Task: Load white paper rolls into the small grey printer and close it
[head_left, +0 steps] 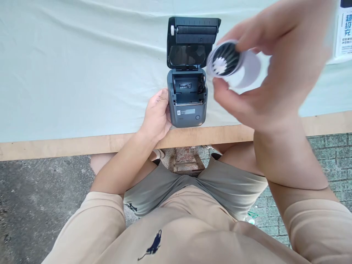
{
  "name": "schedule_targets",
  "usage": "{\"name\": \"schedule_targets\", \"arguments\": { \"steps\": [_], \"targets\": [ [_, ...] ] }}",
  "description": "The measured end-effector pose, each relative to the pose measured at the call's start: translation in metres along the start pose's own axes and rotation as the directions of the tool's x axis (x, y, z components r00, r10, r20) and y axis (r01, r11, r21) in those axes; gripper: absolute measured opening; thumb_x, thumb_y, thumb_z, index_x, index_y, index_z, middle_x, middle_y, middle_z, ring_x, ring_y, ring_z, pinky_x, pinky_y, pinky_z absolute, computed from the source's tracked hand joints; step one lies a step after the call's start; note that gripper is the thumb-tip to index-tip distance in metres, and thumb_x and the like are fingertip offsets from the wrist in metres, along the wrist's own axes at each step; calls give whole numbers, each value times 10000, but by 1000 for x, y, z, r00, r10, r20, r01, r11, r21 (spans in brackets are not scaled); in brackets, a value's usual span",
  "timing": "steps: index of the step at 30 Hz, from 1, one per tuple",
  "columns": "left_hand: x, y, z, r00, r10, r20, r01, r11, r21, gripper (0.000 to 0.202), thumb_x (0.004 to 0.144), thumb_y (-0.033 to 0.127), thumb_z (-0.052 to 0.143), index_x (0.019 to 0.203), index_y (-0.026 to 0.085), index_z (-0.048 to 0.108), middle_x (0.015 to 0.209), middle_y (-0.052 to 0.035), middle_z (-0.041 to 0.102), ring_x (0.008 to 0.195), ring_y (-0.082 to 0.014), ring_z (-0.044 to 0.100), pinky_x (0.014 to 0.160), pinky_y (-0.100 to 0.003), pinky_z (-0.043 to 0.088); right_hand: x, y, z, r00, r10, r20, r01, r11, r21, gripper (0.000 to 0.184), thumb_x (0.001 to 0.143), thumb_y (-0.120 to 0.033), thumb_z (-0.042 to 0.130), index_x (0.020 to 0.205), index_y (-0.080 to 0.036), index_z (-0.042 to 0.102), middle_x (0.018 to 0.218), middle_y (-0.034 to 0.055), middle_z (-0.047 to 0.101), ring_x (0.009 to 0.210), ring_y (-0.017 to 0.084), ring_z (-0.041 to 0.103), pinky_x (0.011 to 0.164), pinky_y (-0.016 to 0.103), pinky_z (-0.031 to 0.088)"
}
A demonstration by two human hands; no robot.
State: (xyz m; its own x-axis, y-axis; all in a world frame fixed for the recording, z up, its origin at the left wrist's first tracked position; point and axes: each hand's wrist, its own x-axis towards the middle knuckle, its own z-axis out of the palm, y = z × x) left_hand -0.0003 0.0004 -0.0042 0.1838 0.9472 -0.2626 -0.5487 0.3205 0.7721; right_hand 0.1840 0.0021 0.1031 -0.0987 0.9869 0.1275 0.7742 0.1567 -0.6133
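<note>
A small dark grey label printer (187, 106) stands near the table's front edge with its lid (192, 40) flipped up and its paper bay bare. My left hand (157, 115) rests against the printer's left side, fingers curled around it. My right hand (271, 66) is raised close to the camera, to the right of the printer. It pinches a white paper roll (232, 64) with a black spoked core between thumb and fingers. The roll hovers beside the raised lid, apart from the printer.
A pale green cloth (82, 73) covers the wooden table (55, 146), whose front edge runs across the view. A printed leaflet (345, 29) lies at the far right. Below are my lap, a wooden stool (187, 163), and paved ground.
</note>
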Motion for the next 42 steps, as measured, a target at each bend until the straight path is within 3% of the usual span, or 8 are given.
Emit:
{"name": "schedule_targets", "arguments": {
  "steps": [2,5,11,20,29,32,36,42],
  "targets": [
    [-1,0,0,1000,-6,-1,6,1000,4,291,930,418,529,857,212,720,818,25,759,750,-106,730,712,-215,617,1,-4,9,976,-219,-2,216,964,-153,308,788,-273,573,1094,-299,580,1140,-8,672,1106,243,605,967,415,389],
    [-1,1,1,1000,-18,2,18,1000,-12,280,941,396,518,861,203,704,805,20,756,730,-100,726,697,-201,612,4,-3,18,887,-455,81,448,804,-391,323,834,-199,527,1115,-352,574,1108,-43,693,956,212,646,811,384,381],
    [0,1,0,999,-29,26,30,999,-39,276,952,377,511,854,200,699,821,44,754,757,-71,729,711,-167,609,12,-1,28,904,-399,156,421,756,-502,399,851,-173,501,1209,-348,504,957,-21,704,903,247,618,757,382,310],
    [-1,1,-1,999,-23,-23,23,1000,11,270,928,404,550,858,211,726,819,48,746,743,-71,729,695,-163,608,16,-4,41,930,-283,236,367,766,-528,321,782,-67,481,1046,-247,518,776,14,657,795,236,602,756,375,304],
    [0,1,1,999,-11,-41,12,999,35,285,947,393,512,847,201,698,777,35,710,728,-85,723,715,-197,604,20,-6,40,928,-228,295,357,771,-527,204,853,-104,468,912,-252,595,1061,17,660,828,206,603,717,360,310],
    [-1,2,2,999,-25,-35,26,1000,10,289,957,369,501,827,198,694,762,33,712,720,-78,718,684,-178,594,18,-4,40,932,-245,268,358,743,-566,158,863,-174,497,952,-256,599,1060,29,653,838,213,590,642,342,265],
    [-1,3,2,999,-40,-25,39,999,-25,297,962,365,494,815,203,695,757,42,718,690,-61,707,644,-152,583,14,-3,36,938,-260,228,344,758,-554,209,832,-180,513,1021,-253,568,867,29,652,771,213,575,633,340,245],
    [0,2,0,999,-39,-16,37,997,-72,279,941,372,532,798,200,699,701,46,690,658,-48,690,617,-126,569,1,1,34,884,-440,156,454,731,-509,188,902,-158,431,798,-244,563,894,-8,684,790,187,559,656,344,243]
  ]
}}
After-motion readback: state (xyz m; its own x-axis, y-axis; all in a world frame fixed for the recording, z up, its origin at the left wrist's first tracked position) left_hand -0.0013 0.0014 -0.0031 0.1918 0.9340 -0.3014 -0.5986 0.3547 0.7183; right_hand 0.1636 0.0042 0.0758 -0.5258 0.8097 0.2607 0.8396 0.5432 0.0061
